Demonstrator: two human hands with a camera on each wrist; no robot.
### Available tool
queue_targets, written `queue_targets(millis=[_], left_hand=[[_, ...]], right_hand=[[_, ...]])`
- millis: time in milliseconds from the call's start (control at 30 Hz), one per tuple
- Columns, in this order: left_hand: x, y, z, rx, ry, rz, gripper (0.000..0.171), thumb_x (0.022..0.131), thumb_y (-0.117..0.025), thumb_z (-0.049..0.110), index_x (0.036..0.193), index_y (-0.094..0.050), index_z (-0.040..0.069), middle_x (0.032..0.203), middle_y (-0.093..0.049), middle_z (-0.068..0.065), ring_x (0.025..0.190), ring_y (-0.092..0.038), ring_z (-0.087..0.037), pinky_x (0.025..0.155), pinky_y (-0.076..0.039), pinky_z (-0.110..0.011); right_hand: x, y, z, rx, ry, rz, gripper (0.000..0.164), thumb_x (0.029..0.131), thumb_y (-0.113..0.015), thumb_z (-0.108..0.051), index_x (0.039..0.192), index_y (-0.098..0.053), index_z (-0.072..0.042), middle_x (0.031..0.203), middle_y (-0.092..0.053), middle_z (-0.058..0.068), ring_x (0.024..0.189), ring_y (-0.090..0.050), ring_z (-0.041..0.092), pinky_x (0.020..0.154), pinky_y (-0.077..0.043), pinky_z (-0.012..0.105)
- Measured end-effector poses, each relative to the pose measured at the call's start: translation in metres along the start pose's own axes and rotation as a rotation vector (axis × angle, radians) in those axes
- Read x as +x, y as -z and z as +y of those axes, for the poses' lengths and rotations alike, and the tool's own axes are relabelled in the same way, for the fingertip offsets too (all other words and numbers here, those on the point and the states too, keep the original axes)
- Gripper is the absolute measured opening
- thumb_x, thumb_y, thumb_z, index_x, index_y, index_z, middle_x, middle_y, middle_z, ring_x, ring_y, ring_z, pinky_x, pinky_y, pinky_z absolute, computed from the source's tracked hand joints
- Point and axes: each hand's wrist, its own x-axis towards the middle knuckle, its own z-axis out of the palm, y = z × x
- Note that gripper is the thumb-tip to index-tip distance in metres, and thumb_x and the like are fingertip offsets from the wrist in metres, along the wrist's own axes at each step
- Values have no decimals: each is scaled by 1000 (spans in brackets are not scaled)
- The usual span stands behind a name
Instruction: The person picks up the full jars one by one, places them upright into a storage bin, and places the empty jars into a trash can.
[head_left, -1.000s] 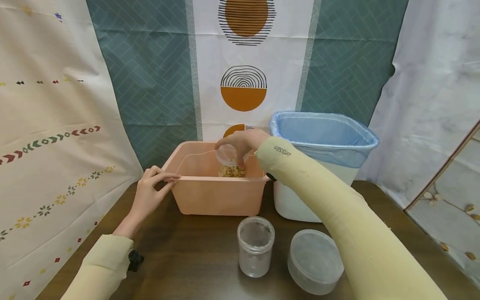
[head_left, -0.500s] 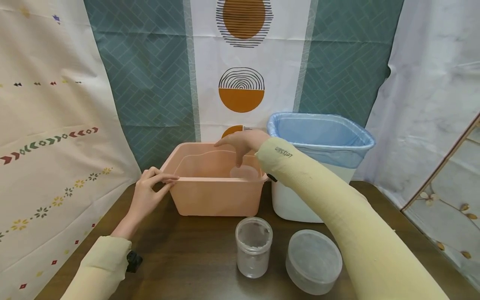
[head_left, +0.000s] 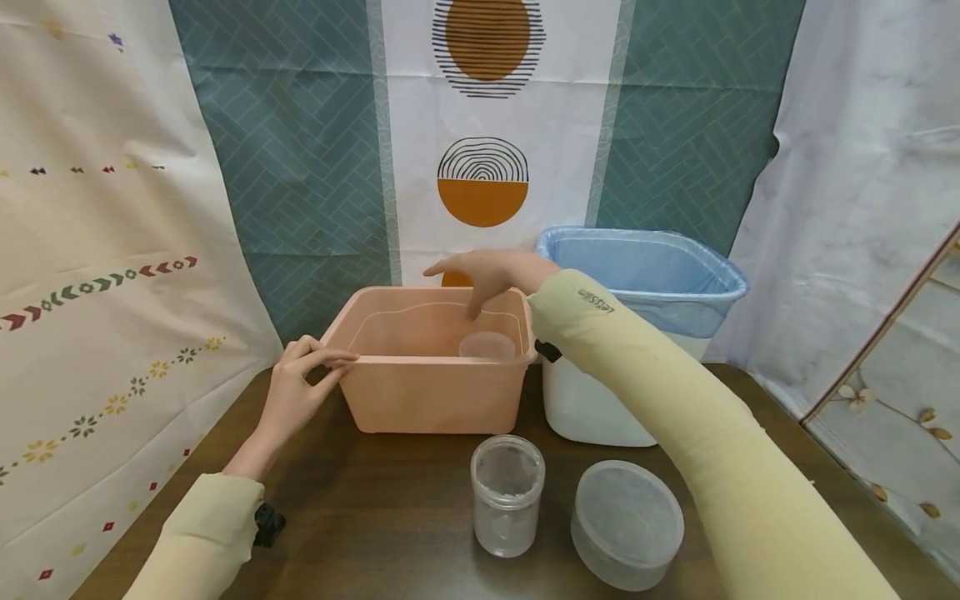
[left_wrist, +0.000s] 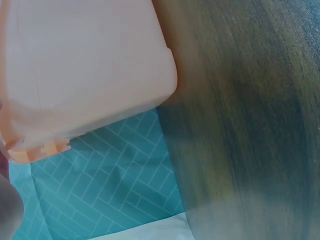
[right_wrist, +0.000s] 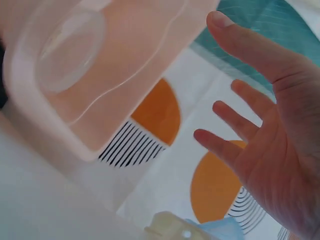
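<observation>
My left hand [head_left: 300, 379] pinches the left front corner of a peach-pink plastic basin [head_left: 435, 396] by its rim, fingertips at the rim and thumb close below. The left wrist view shows the basin's outer wall [left_wrist: 100, 60]. My right hand [head_left: 487, 273] is raised over the basin's back right part, fingers spread and holding nothing, as the right hand [right_wrist: 280, 135] in the right wrist view confirms. Inside the basin at the right lies a clear round container [head_left: 487, 345]. Its round top [right_wrist: 72, 50] shows in the right wrist view, while the front wall hides its lower part.
A clear plastic jar [head_left: 507, 517] and a wider round container with a frosted lid [head_left: 628, 521] stand on the dark wooden table [head_left: 360, 517] in front. Right of the basin is a white bin [head_left: 588, 408] with a blue liner [head_left: 645, 258]. Patterned cloths hang behind.
My right hand has set the clear container with pale yellow nut-like pieces down in the basin, let go, and risen slightly to the right. The left hand has stayed at the rim.
</observation>
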Motion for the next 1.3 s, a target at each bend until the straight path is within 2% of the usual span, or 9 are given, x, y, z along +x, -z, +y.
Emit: queue_targets(millis=[133, 267, 433, 600, 733, 967, 1133, 1300], left_hand=[[-1, -1, 0, 2, -1, 5, 24, 75, -80, -5, 93, -80, 10, 82, -56, -3, 80, -37, -2, 71, -26, -22], [-1, -2, 0, 3, 0, 7, 24, 75, -80, -5, 93, -80, 10, 82, -56, -3, 79, -37, -2, 71, -26, -22], [-1, -3, 1, 4, -4, 7, 24, 75, -81, -5, 93, -80, 10, 83, -56, -3, 80, -37, -2, 71, -26, -22], [0, -3, 0, 10, -12, 18, 24, 74, -81, -5, 93, -80, 9, 82, -55, -2, 79, -36, -2, 71, -26, -21], [0, -2, 0, 9, -14, 19, 24, 74, -81, -6, 93, -80, 9, 82, -55, -3, 79, -36, -2, 70, -25, -22], [-2, -3, 0, 3, -7, 17, 24, 74, -80, -6, 93, -80, 9, 82, -55, -3, 79, -36, -2, 70, -25, -22], [-1, -2, 1, 1, -6, 15, 24, 75, -80, -6, 94, -80, 9, 82, -55, -3, 79, -36, -2, 71, -25, -22], [-1, -1, 0, 8, -4, 11, 24, 75, -80, -5, 94, -80, 10, 83, -54, -2, 79, -35, -1, 71, -25, -23]], right_hand=[[-12, 6, -3, 57, 22, 52, 91, 85, -78, -18, 157, -24, -33, 163, -26, -6, 150, -27, 18, 122, -27, 39], [-24, 8, -6, 39, 40, 119, 92, 84, -80, -24, 157, -24, -31, 164, -25, -7, 151, -26, 18, 123, -25, 40], [-46, 4, -12, -8, 77, 227, 87, 85, -79, -29, 156, -30, -26, 162, -31, -4, 150, -28, 21, 122, -26, 42], [-71, -3, -10, 18, 140, 331, 77, 88, -75, -33, 154, -37, -23, 157, -40, -4, 147, -33, 20, 121, -29, 41], [-92, -7, -4, 70, 147, 426, 76, 87, -76, -32, 152, -40, -21, 156, -42, -4, 146, -35, 19, 120, -30, 42], [-137, -15, 8, 96, 86, 588, 69, 88, -76, -27, 149, -45, -21, 153, -46, -1, 144, -38, 24, 118, -32, 49], [-166, -25, 23, 59, 97, 714, 62, 89, -75, -21, 145, -50, -21, 148, -53, 2, 137, -45, 26, 113, -37, 52], [-187, -38, 42, -10, 100, 843, 56, 86, -76, -12, 139, -57, -16, 140, -59, 9, 129, -53, 30, 105, -44, 53]])
